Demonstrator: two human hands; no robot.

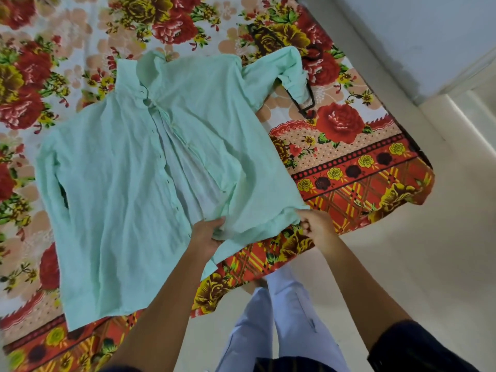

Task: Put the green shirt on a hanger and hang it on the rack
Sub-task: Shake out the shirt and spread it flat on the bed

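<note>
The pale green shirt (128, 167) lies spread face up on the bed, collar toward the far side, front partly unbuttoned. My left hand (205, 233) grips the lower hem of the shirt's right front panel. My right hand (315, 224) pinches the hem's corner at the bed's edge. A dark hanger (308, 99) lies on the bed beyond the shirt's right sleeve, which partly covers it. No rack is in view.
The bed is covered with a floral sheet (349, 146) of red and yellow flowers. Its corner ends at the right, next to a pale tiled floor (416, 251) and a white wall. My legs in light trousers stand against the bed's edge.
</note>
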